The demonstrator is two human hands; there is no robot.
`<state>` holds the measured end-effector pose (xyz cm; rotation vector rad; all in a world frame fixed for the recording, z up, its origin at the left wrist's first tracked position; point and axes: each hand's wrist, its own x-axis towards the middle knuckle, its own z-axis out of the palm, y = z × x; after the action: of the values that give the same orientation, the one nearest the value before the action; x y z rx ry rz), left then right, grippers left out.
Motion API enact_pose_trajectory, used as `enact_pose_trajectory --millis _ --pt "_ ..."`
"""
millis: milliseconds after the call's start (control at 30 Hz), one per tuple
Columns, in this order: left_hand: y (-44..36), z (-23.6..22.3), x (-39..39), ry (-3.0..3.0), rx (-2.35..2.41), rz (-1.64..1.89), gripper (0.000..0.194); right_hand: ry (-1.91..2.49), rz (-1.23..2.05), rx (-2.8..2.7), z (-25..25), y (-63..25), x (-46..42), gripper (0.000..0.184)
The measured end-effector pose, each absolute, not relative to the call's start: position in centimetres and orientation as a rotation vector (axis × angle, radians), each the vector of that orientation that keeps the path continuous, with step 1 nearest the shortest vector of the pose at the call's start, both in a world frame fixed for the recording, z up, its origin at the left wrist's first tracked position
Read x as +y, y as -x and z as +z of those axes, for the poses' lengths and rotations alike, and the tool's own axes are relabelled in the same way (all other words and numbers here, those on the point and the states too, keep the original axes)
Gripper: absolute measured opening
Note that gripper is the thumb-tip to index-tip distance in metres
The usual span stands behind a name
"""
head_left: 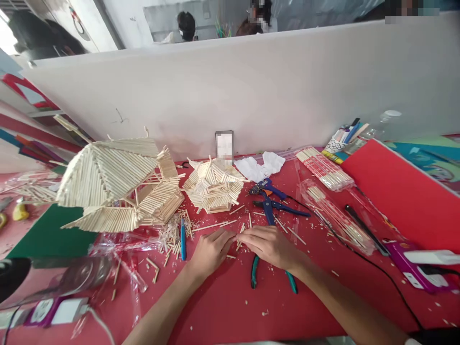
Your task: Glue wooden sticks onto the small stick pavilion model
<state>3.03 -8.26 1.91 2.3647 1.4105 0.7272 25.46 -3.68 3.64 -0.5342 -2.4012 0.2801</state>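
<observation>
A small, many-sided model built of pale wooden sticks (224, 194) stands on the red desk (215, 314). In front of this model, the left hand (212, 249) and right hand (268, 243) meet, fingers curled, fingertips close together; whether they pinch anything cannot be told. A short, thin, pale wooden stick (238, 247) shows just beneath the fingertips, in front of the model. Also in front of it, green-and-black-handled pliers (254, 273) lie partly hidden under the right hand. Right of the model lies a blue glue gun (275, 188); left of it stands a larger stick model with a sloping roof (108, 172).
</observation>
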Motion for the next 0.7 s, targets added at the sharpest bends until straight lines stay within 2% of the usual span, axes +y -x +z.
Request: enact_pose_trajectory --millis 300,533,700 --pt "-2.8 2.8 -7.3 -2.297 1.819 0.367 0.050 0.524 0.144 -2.324 2.7 -25.4 -3.1 0.018" --pt "-3.8 2.4 -6.3 -2.307 1.851 0.328 0.053 0.502 0.126 -2.353 2.8 -25.9 -3.1 0.020" --pt "-4.1 2.2 -5.5 -2.276 1.834 0.427 0.054 0.502 0.099 -2.357 2.9 -26.3 -3.0 0.021"
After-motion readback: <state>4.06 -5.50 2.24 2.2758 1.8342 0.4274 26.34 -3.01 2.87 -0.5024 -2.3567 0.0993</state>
